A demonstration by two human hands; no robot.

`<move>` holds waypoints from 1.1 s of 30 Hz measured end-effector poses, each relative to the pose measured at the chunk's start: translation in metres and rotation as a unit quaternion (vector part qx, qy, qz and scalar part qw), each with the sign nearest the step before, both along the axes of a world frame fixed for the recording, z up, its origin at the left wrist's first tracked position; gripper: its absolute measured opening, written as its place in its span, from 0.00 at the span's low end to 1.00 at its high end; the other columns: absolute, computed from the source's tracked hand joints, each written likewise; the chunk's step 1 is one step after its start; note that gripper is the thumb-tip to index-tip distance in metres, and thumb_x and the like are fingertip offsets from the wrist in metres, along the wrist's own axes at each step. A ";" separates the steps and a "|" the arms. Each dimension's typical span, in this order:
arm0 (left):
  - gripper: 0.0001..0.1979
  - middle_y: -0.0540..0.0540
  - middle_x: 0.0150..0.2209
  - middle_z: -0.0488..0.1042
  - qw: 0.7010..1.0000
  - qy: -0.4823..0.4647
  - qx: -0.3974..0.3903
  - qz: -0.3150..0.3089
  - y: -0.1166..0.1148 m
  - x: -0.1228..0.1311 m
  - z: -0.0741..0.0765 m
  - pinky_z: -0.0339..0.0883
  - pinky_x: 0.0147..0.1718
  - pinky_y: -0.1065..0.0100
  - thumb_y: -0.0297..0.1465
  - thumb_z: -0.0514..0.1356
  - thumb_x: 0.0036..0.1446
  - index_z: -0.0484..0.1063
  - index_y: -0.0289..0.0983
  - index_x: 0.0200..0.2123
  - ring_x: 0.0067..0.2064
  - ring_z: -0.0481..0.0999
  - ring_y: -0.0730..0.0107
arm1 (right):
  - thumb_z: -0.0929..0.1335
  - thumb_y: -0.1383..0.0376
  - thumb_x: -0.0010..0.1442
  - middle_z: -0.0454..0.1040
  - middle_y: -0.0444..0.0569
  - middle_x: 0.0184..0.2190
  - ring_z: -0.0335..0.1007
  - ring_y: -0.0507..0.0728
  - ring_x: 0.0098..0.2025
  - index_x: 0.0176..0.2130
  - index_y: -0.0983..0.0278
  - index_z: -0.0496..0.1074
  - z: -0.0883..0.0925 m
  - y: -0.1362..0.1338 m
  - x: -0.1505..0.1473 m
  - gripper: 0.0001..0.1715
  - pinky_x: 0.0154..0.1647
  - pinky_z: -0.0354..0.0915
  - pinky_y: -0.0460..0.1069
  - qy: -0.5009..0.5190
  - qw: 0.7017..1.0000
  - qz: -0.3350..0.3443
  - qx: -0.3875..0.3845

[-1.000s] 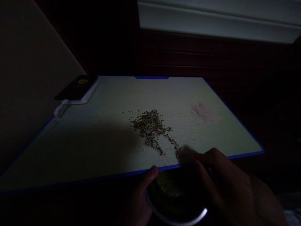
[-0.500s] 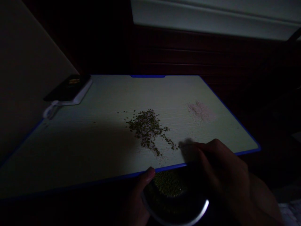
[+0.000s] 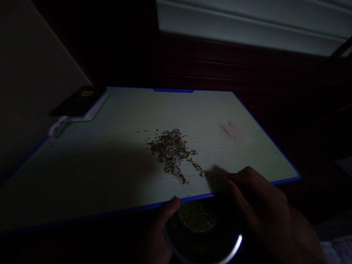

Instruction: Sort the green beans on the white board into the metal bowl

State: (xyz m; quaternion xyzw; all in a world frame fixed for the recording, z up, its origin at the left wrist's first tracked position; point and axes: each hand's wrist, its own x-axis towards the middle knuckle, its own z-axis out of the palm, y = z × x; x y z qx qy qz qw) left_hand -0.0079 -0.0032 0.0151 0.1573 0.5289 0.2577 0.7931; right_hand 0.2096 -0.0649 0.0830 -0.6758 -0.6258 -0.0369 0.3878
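Note:
In dim light a pale table [image 3: 110,161] with a blue edge carries a scattered pile of small green beans [image 3: 172,148]. My left hand [image 3: 159,234] holds a round metal bowl [image 3: 228,251] just under the table's near edge; green beans [image 3: 195,216] lie inside it. My right hand [image 3: 255,198] rests on the table edge above the bowl, its fingertips touching the near end of the bean trail. A faint pinkish patch of grains [image 3: 233,132] lies to the right.
A dark phone on a white block [image 3: 79,104] with a white cable lies at the table's far left corner. A dark wooden wall and a pale ledge [image 3: 247,25] stand behind. A light wall rises at the left.
My right hand's fingertips swept back and forth at the near end of the bean trail. The bowl stayed under the table edge. The view shifted slightly.

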 end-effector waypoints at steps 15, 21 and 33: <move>0.21 0.41 0.50 0.85 0.963 -0.191 -0.182 0.049 0.001 -0.006 -0.019 0.64 0.71 0.55 0.34 0.75 0.58 0.79 0.35 0.53 0.64 0.78 0.53 | 0.73 0.56 0.71 0.80 0.44 0.36 0.76 0.50 0.34 0.45 0.65 0.79 -0.007 0.049 0.073 0.14 0.38 0.75 0.49 0.020 0.996 -0.068 -0.051; 0.44 0.45 0.55 0.83 0.973 -0.152 -0.161 0.070 0.004 0.000 -0.018 0.47 0.77 0.56 0.32 0.73 0.62 0.54 0.41 0.74 0.65 0.76 0.62 | 0.72 0.49 0.71 0.83 0.46 0.39 0.80 0.51 0.36 0.45 0.65 0.79 0.000 0.034 0.071 0.21 0.36 0.76 0.48 0.079 0.990 -0.084 -0.076; 0.52 0.38 0.56 0.83 0.958 -0.222 -0.171 0.053 0.004 0.003 -0.011 0.72 0.68 0.54 0.32 0.79 0.51 0.57 0.33 0.74 0.60 0.81 0.51 | 0.70 0.52 0.73 0.81 0.47 0.40 0.79 0.51 0.38 0.47 0.65 0.78 -0.016 0.035 0.040 0.18 0.41 0.77 0.50 0.091 0.987 -0.063 -0.119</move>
